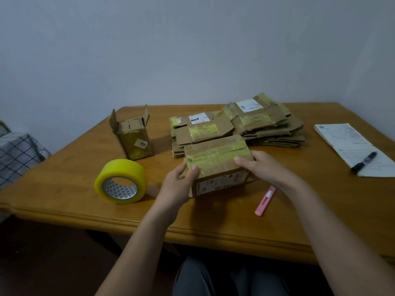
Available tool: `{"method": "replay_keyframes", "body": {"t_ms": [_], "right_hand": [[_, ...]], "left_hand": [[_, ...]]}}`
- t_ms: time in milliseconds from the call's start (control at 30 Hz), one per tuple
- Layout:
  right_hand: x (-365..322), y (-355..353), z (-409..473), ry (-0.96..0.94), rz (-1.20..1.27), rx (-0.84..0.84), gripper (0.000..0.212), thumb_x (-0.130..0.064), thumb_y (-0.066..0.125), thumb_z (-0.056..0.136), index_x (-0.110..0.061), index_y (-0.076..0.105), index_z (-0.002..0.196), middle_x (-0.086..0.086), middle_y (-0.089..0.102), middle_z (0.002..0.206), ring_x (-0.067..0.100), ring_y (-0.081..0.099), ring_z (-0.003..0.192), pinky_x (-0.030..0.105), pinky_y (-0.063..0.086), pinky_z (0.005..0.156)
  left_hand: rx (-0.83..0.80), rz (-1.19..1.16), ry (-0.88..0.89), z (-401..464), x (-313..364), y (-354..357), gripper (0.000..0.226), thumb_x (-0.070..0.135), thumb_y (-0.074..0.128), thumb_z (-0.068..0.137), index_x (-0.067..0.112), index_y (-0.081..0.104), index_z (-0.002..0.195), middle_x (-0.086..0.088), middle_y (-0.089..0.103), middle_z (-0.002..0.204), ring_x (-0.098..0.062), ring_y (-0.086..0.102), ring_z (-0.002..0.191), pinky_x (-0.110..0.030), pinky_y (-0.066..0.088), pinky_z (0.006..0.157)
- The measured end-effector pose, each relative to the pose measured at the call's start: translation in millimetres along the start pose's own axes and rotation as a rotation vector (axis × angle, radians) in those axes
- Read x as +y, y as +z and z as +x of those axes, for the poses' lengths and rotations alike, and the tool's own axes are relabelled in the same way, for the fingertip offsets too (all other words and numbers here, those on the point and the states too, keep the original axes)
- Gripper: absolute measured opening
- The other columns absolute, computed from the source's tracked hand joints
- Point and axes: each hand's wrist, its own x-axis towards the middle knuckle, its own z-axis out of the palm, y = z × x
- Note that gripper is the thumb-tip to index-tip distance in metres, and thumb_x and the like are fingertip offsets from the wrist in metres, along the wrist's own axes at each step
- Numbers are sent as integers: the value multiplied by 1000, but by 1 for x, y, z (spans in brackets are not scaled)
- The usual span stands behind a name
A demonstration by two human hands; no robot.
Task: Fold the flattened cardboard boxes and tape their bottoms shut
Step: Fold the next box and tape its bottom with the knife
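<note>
Cardboard box (pixel 218 165) gripped at both ends by left hand (pixel 180 180) and right hand (pixel 263 167).

The room is dim, lit softly and evenly from above and somewhat to the right, with a cool bluish cast over the wall (pixel 192 39). Shadows are faint and soft-edged: the yellow tape roll (pixel 121 181) throws a weak one to its right on the wooden table (pixel 64 178), and the upright open box (pixel 134 135) darkens the wood beside it. Under the table everything sinks into near black. The tape strip on the held box (pixel 215 159) gives a dull sheen, no hard glare. The wide lens bows the table's edges and stretches the forearms at the bottom corners. Detail is slightly soft throughout; label print is unreadable
</note>
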Motion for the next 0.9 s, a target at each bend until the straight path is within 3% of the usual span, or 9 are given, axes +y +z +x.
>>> {"method": "replay_keyframes", "body": {"t_ms": [67, 133, 300, 433, 500, 567, 633, 733, 900], "right_hand": [[-5, -3, -11, -43, 19, 56, 73, -33, 67, 90, -34, 26, 150, -9, 43, 142, 14, 49, 123, 42, 46, 100], [-11, -6, -22, -103, 59, 116, 86, -40, 71, 85, -48, 15, 149, -10, 29, 154, 17, 35, 136, 46, 38, 110], [-29, -4, -42, -218, 141, 266, 67, -66, 64, 65, -43, 42, 125, -6, 39, 148, 21, 36, 136, 46, 44, 103], [-39, -1, -46, -265, 9, 275, 80, -74, 58, 65, -35, 46, 133, -4, 41, 146, 18, 36, 136, 43, 39, 107], [-45, 4, -45, -267, -40, 213, 96, -88, 48, 60, -32, 46, 139, -4, 38, 151, 16, 28, 142, 46, 31, 114], [-53, 13, -43, -311, -41, 137, 98, -96, 41, 56, -34, 52, 131, -16, 51, 137, 3, 37, 136, 27, 38, 110], [-62, 27, -39, -341, 12, 91, 88, -91, 47, 59, -39, 50, 129, -27, 57, 124, -1, 48, 127, 14, 43, 99], [-66, 43, -27, -323, 118, 114, 98, -75, 62, 65, -46, 21, 149, -6, 48, 146, 18, 45, 134, 45, 42, 108], [-73, 54, -6, -375, 137, 202, 101, -30, 72, 84, -64, -4, 141, 2, 34, 155, 23, 54, 124, 50, 54, 93]], "left_hand": [[-82, -66, -81, -5, 1, -4, 56, 49, 48, 98, 45, 29, 150, -1, 42, 146, -38, 44, 131, -52, 48, 96], [-149, -224, -54, -11, 4, -3, 47, 54, 41, 98, 53, 33, 144, 5, 39, 145, -40, 45, 131, -53, 49, 96], [-53, -488, 272, -14, 20, 2, 35, 25, 51, 101, 36, 60, 132, 0, 59, 138, -25, 60, 121, -38, 58, 87], [70, -456, 373, -14, 33, -3, 82, 20, 76, 73, 33, 42, 147, 0, 45, 142, -21, 59, 118, -33, 58, 87], [51, -454, 361, -15, 36, -9, 97, 17, 79, 67, 23, 34, 152, 0, 51, 138, -16, 64, 114, -30, 57, 87], [16, -399, 359, -15, 36, -13, 89, 8, 78, 71, 15, 37, 150, 0, 62, 131, -12, 65, 113, -27, 57, 87], [-7, -313, 358, -14, 35, -16, 73, -1, 72, 80, 12, 44, 146, -2, 65, 130, -9, 64, 114, -25, 57, 87], [-11, -230, 361, -8, 34, -26, 64, -4, 68, 84, 12, 49, 143, 1, 65, 128, -9, 62, 117, -24, 55, 89], [24, -123, 392, 9, 38, -46, 50, -9, 66, 86, 18, 56, 127, -3, 62, 133, -17, 55, 128, -36, 52, 100]]}}
